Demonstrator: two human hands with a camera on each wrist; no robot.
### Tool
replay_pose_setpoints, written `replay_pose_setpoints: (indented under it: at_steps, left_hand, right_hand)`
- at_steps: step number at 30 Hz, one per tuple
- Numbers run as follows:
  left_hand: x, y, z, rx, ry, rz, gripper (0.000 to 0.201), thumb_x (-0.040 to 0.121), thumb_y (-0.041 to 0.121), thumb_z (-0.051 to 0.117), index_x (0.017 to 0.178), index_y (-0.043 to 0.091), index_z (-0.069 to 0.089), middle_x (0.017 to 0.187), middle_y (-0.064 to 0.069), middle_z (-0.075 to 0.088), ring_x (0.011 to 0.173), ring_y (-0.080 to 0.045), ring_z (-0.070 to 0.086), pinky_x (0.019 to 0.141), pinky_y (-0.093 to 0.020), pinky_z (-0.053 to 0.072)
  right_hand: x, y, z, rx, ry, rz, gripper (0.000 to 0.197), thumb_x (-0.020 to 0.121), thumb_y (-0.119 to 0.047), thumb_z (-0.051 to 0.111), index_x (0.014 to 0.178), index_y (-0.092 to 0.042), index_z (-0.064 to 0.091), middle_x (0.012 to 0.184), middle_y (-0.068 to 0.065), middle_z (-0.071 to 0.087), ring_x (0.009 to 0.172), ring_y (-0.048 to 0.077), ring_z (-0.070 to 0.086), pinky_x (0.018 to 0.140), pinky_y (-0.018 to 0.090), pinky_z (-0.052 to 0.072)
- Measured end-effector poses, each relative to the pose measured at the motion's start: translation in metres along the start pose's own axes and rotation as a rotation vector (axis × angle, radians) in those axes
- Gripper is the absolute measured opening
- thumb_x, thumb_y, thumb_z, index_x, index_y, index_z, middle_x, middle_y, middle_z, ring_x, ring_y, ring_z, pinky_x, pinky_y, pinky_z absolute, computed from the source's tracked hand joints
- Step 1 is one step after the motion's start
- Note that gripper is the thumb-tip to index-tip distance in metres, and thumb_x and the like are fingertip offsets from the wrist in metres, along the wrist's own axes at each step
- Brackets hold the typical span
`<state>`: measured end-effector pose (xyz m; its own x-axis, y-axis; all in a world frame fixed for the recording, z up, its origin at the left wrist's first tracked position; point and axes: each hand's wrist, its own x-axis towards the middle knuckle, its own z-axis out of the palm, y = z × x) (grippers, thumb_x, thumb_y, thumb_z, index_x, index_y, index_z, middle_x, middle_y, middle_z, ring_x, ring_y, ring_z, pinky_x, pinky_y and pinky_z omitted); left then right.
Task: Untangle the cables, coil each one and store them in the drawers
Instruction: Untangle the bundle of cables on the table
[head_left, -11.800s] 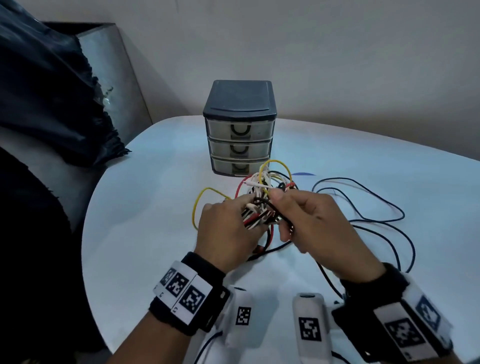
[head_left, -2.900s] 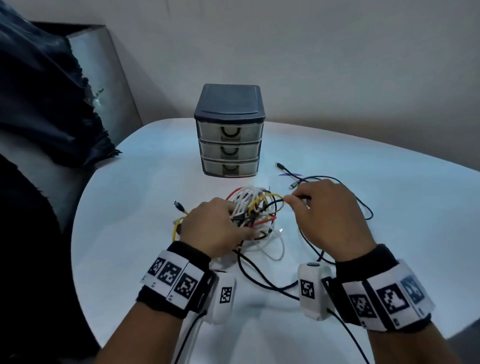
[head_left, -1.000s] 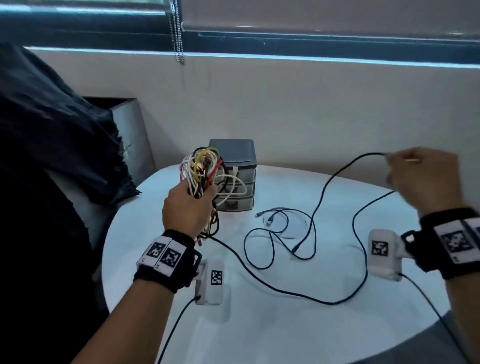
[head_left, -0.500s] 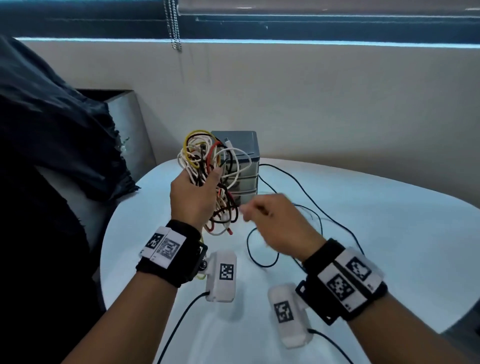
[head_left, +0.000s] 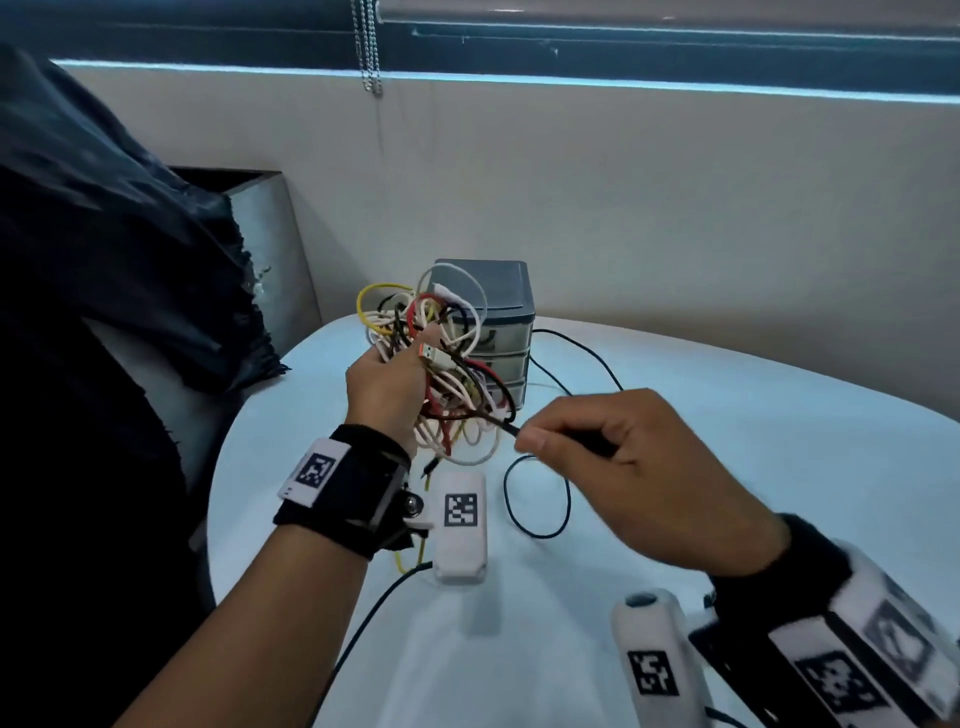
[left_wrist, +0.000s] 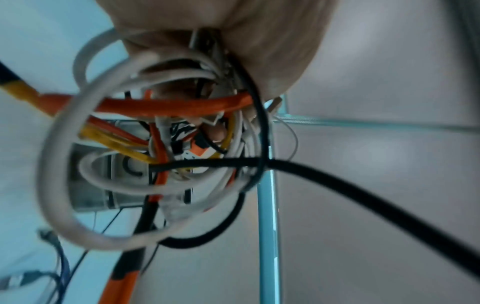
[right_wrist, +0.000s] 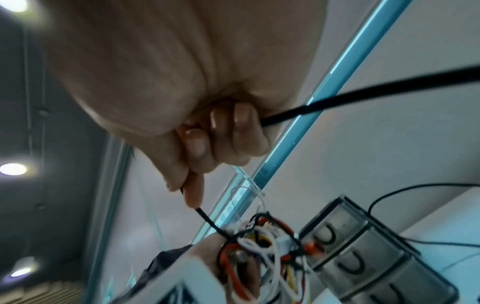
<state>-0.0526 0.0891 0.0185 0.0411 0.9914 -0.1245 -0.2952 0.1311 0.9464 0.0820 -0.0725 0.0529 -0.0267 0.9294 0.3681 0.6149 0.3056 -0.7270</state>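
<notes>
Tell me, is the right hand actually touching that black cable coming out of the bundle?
Touching. The right wrist view shows the right hand pinching the black cable between thumb and fingertip; the cable runs on to the bundle gripped by the left hand.

Left hand (head_left: 387, 387) grips cable tangle (head_left: 436, 364) raised above white table (head_left: 727, 467), in front of drawer unit (head_left: 498, 332). Right hand (head_left: 639, 467) pinches black cable (head_left: 498, 421) leaving the tangle.

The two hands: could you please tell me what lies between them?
A taut stretch of black cable runs from the bundle gripped by the left hand to the pinching right hand; the head view shows it.
</notes>
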Motion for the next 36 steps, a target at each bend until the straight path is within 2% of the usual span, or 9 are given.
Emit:
replay_pose_setpoints:
  at_steps: [3,8,15,17,21,25,28,32,36]
  left_hand:
    - [0.000,-0.004,-0.003,-0.073,-0.068,-0.102,0.023,0.088,0.032,0.072,0.094,0.010,0.068,0.070,-0.008,0.065,0.050,-0.017,0.056,0.051,-0.026,0.051]
    - [-0.009,-0.008,-0.008,-0.348,-0.252,-0.243,0.056,0.095,0.044,0.052,0.135,0.004,0.056,0.128,-0.024,0.061,0.112,-0.038,0.061,0.081,-0.048,0.058]
    - [-0.012,-0.027,-0.018,-0.619,-0.359,-0.332,0.053,0.098,0.037,0.042,0.139,0.005,0.052,0.135,-0.013,0.055,0.125,-0.035,0.054,0.108,-0.050,0.040]
    - [-0.012,-0.032,-0.019,-0.664,-0.357,-0.356,0.048,0.097,0.037,0.042,0.122,0.003,0.065,0.129,-0.018,0.062,0.119,-0.037,0.060,0.104,-0.051,0.045]
    - [-0.013,-0.035,-0.023,-0.733,-0.419,-0.317,0.034,0.083,0.031,0.052,0.073,0.007,0.073,0.077,-0.009,0.073,0.074,-0.028,0.073,0.064,-0.041,0.060]
    - [-0.006,-0.043,-0.042,-0.731,-0.478,-0.318,0.017,0.066,0.029,0.070,0.073,0.014,0.073,0.078,-0.001,0.072,0.077,-0.023,0.070,0.083,-0.033,0.054]
    - [-0.001,-0.052,-0.055,-0.699,-0.467,-0.368,0.023,0.057,0.028,0.076,0.074,0.020,0.061,0.069,0.005,0.064,0.063,-0.014,0.055,0.059,-0.021,0.038]
    - [-0.002,-0.073,-0.058,-0.649,-0.397,-0.444,0.024,0.065,0.032,0.070,0.081,0.022,0.056,0.077,0.003,0.058,0.075,-0.017,0.046,0.068,-0.026,0.033]
    - [-0.009,-0.077,-0.049,-0.650,-0.366,-0.487,0.019,0.078,0.032,0.061,0.076,0.019,0.048,0.072,-0.001,0.048,0.070,-0.019,0.045,0.082,-0.026,0.039]
  right_hand:
    - [-0.005,0.002,0.016,-0.135,-0.073,0.026,0.025,0.094,-0.030,0.062,0.070,-0.029,0.064,0.057,-0.012,0.054,0.053,0.008,0.045,0.055,0.021,0.035]
    - [0.001,0.028,0.039,-0.215,0.078,0.154,0.037,0.095,-0.038,0.057,0.062,-0.022,0.057,0.050,-0.008,0.047,0.051,0.013,0.044,0.055,0.032,0.041]
    - [0.012,0.031,0.077,-0.469,0.347,0.038,0.032,0.081,-0.031,0.067,0.055,-0.020,0.054,0.041,-0.006,0.045,0.037,0.013,0.039,0.040,0.023,0.029]
    - [0.017,0.035,0.084,-0.521,0.368,0.007,0.031,0.078,-0.027,0.067,0.054,-0.020,0.048,0.041,-0.004,0.046,0.036,0.017,0.039,0.039,0.023,0.029]
    - [0.018,0.043,0.092,-0.441,0.306,0.044,0.037,0.078,-0.037,0.062,0.054,-0.020,0.039,0.042,-0.004,0.037,0.039,0.018,0.036,0.041,0.028,0.038]
    - [0.001,0.049,0.073,-0.102,0.451,-0.060,0.033,0.079,-0.030,0.058,0.053,-0.014,0.047,0.042,0.000,0.039,0.041,0.017,0.037,0.042,0.034,0.034]
    - [0.000,0.064,0.053,0.047,0.704,0.031,0.024,0.086,-0.023,0.059,0.065,-0.013,0.060,0.056,-0.006,0.056,0.053,0.010,0.051,0.049,0.027,0.040]
    - [0.015,0.090,0.051,0.136,0.342,0.442,0.020,0.088,-0.041,0.068,0.105,-0.029,0.071,0.094,-0.016,0.071,0.092,-0.006,0.064,0.075,0.014,0.048]
    - [0.015,0.104,0.066,0.096,0.268,0.413,0.006,0.085,-0.029,0.074,0.084,-0.023,0.075,0.075,-0.010,0.073,0.074,0.002,0.068,0.069,0.015,0.052]
